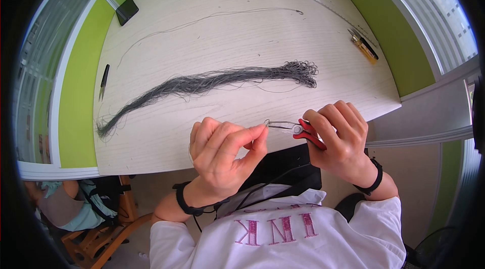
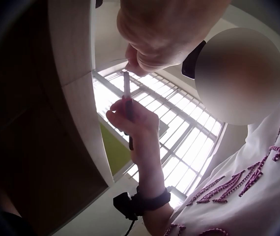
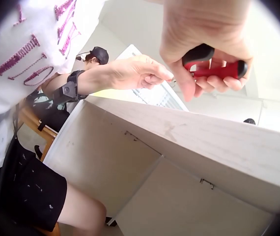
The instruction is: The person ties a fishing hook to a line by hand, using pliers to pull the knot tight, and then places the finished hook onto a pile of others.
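Long-nose pliers [image 1: 297, 129] reached looped wire [image 1: 267, 122] mid-frame
Left hand [image 1: 225, 150] pinched it between fingers, right hand [image 1: 338, 135] curled fingers round the pliers; bracing near the loop seemed wise

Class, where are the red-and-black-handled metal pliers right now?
In the head view, the pliers are right of centre, gripped in the right hand, their jaws pointing toward the left hand.
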A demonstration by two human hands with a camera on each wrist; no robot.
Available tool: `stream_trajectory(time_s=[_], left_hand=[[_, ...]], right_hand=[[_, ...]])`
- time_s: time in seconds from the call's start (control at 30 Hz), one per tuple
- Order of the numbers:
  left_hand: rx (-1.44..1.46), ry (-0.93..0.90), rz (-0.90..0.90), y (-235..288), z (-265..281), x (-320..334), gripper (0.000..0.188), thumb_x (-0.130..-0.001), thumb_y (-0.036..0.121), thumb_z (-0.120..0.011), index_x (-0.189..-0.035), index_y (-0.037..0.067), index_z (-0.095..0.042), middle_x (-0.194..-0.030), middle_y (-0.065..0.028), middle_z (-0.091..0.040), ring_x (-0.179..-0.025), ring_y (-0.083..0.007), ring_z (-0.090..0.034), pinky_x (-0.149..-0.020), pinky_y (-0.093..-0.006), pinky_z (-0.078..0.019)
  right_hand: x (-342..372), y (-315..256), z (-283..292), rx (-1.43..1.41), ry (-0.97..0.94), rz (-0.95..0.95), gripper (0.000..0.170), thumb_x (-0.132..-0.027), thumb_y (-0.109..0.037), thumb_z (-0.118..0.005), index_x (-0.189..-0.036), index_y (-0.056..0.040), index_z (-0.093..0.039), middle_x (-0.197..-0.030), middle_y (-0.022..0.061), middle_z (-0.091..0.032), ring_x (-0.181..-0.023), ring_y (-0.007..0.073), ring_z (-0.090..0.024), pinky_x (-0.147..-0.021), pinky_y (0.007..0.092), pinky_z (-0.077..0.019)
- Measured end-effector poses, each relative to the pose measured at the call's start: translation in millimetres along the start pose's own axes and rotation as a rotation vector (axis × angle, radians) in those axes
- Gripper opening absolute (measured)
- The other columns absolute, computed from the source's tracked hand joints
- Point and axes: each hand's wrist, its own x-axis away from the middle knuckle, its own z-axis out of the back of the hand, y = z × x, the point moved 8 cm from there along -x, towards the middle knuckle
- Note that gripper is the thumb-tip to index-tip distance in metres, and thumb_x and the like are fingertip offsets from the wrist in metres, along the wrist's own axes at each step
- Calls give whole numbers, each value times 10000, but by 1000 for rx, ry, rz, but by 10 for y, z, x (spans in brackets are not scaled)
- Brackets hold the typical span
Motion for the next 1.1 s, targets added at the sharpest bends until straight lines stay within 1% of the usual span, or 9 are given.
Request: stream_trajectory(time_s=[0.63, 0.73, 0.8, 0.83, 0.9, 0.97, 1.03, 1.07, 1.1], left_hand=[[98, 36, 27, -20, -30, 53, 174, -694, 29, -791, -793, 83, -659, -616, 26, -534, -530, -127, -395, -502, -263, -321], [324, -8, 301, -160, -53, 103, 124, -765, 42, -757, -730, 52, -639, -606, -8, -536, -480, -107, -359, -475, -246, -316], [591, -475, 614, -264, -341, 263, 282, -898, 163, -663, -658, 28, -604, -589, -11, -526, -457, -81, -354, -465, -239, -310], [592, -473, 613, -290, -308, 259, 282, -898, 163, -663, -658, 28, -604, -589, -11, -526, -457, -81, -354, -465, -239, -310], [1097, -895, 959, -169, -537, 570, 459, -988, 295, -527, -630, 16, -598, -589, 7, -528, -483, -58, -392, -472, -225, -311], [1132, -1005, 812, -78, -521, 538, 523, -1013, 357, -454, -652, 12, -609, -580, 16, -525, -500, -47, -415, -473, -215, -315], [1674, -1312, 726, 353, -385, 511, 497, -1023, 303, -434, -651, 13, -592, -575, 2, -527, -500, -85, -443, -477, -230, -335], [1675, -1312, 721, 384, -387, 501, 497, -1023, 303, -434, -651, 13, -592, -575, 2, -527, -500, -85, -443, -477, -230, -335], [1864, -1036, 531, 419, -290, 285, 483, -1025, 281, -418, -657, 18, -588, -580, -6, -532, -505, -112, -462, -480, -252, -352]], right_hand=[[23, -3, 18, -24, 16, -30, 304, -508, -18, -699, -789, -51, -586, -636, 30, -446, -532, 182, -437, -475, 304, -353], [-7, 42, 82, -2, 36, -38, 313, -499, -8, -694, -789, -53, -585, -638, 32, -451, -531, 184, -438, -477, 305, -362], [-33, 101, 144, 26, 61, -53, 321, -492, 3, -694, -788, -55, -584, -642, 34, -459, -526, 193, -434, -476, 308, -368], [-42, 123, 163, 27, 61, -51, 321, -492, 3, -694, -788, -55, -584, -642, 34, -459, -526, 193, -434, -476, 308, -368], [-50, 169, 195, 73, 68, -65, 315, -497, 6, -695, -785, -57, -583, -641, 33, -460, -527, 196, -436, -479, 311, -373], [-37, 183, 180, 65, 54, -70, 314, -508, 8, -695, -796, -56, -586, -646, 35, -467, -531, 200, -441, -479, 316, -377], [-13, 198, 131, 25, 47, -80, 337, -500, 6, -701, -811, -55, -588, -654, 40, -473, -535, 205, -447, -479, 319, -379], [-5, 184, 124, 28, 47, -78, 337, -500, 6, -701, -811, -55, -588, -654, 40, -473, -535, 205, -447, -479, 319, -379], [8, 174, 101, -9, 25, -91, 335, -504, 10, -706, -809, -55, -584, -657, 45, -477, -537, 209, -454, -479, 321, -381]])
